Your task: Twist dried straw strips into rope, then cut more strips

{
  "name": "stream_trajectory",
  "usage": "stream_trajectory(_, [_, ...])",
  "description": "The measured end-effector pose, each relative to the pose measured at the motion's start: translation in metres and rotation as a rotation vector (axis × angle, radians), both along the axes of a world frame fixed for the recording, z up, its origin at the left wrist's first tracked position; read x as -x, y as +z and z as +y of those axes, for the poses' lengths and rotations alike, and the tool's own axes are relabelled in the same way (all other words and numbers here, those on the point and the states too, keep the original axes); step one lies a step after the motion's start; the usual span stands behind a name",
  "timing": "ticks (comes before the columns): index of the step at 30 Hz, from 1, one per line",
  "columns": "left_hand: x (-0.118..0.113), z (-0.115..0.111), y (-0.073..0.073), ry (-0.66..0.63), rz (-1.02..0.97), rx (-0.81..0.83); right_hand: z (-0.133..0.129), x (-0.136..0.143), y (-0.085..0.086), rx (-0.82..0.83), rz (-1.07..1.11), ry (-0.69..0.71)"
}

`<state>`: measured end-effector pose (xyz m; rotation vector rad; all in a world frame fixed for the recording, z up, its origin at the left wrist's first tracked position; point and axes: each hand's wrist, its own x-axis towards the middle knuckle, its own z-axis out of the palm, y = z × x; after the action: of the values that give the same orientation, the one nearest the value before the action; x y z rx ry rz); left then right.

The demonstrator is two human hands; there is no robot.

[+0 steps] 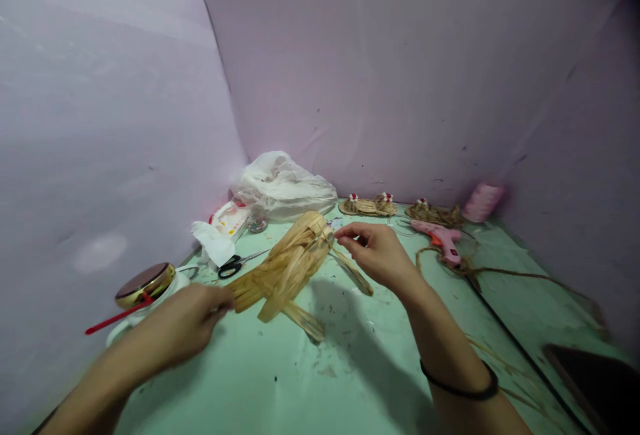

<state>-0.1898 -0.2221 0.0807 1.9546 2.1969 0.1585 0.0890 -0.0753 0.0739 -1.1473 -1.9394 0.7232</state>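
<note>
A bundle of dried, flat straw-coloured plant strips (295, 255) is raised above the green tabletop, its rounded, folded end up and to the right. My left hand (193, 321) is closed on the narrower lower-left end, where the strips are gathered. Loose strip ends stick out below the bundle and to its right. At the rounded end, my right hand (377, 255) has thumb and forefinger pinched together. Whatever is between those fingertips is too small to make out. Black-handled scissors (235, 265) lie just behind the bundle, to the left.
A white plastic bag (285, 185) sits at the back. Two woven slipper shapes (370, 206) rest by the back wall. On the right are a pink glue gun (440, 238), a pink spool (483, 201) and rope. A gold-rimmed lid (145, 286) is at the left.
</note>
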Motion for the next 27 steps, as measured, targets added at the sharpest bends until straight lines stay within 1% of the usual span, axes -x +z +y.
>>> stream_trajectory(1, [-0.005,0.025,-0.002,0.016,0.072,0.06,0.001,-0.003,0.0,0.011,-0.012,-0.01])
stream_trajectory(2, [-0.007,0.049,-0.005,0.09,0.172,0.084,0.003,-0.005,0.0,0.028,-0.032,-0.02])
stream_trajectory(3, [-0.008,0.069,-0.01,0.181,0.274,0.071,0.005,-0.008,-0.001,0.052,-0.059,-0.025])
stream_trajectory(4, [-0.006,0.087,-0.016,0.224,0.352,0.073,0.006,-0.01,-0.002,0.081,-0.097,-0.021])
stream_trajectory(5, [-0.003,0.1,-0.023,0.251,0.397,0.073,0.007,-0.012,-0.003,0.11,-0.146,-0.005])
stream_trajectory(7, [0.005,0.117,-0.037,0.3,0.411,0.126,0.005,-0.011,-0.006,0.162,-0.267,0.063])
stream_trajectory(9, [0.011,0.123,-0.047,0.332,0.393,0.17,-0.001,-0.003,-0.008,0.198,-0.408,0.149])
stream_trajectory(11, [0.014,0.125,-0.052,0.348,0.384,0.184,-0.012,0.011,-0.011,0.234,-0.558,0.209])
stream_trajectory(13, [0.014,0.126,-0.053,0.342,0.384,0.183,-0.025,0.029,-0.015,0.28,-0.706,0.227])
stream_trajectory(16, [0.014,0.124,-0.052,0.334,0.359,0.175,-0.042,0.053,-0.021,0.263,-0.872,0.236])
stream_trajectory(18, [0.015,0.123,-0.052,0.337,0.343,0.129,-0.048,0.062,-0.025,0.25,-0.931,0.262])
stream_trajectory(21, [0.015,0.122,-0.051,0.353,0.317,0.035,-0.047,0.06,-0.027,0.265,-0.941,0.28])
stream_trajectory(24, [0.014,0.126,-0.045,0.388,0.226,-0.049,-0.038,0.046,-0.025,0.249,-0.89,0.21])
stream_trajectory(26, [0.01,0.131,-0.04,0.353,0.092,-0.111,-0.031,0.034,-0.023,0.243,-0.822,0.13])
stream_trajectory(27, [0.007,0.133,-0.038,0.32,-0.021,-0.133,-0.027,0.029,-0.021,0.245,-0.774,0.101])
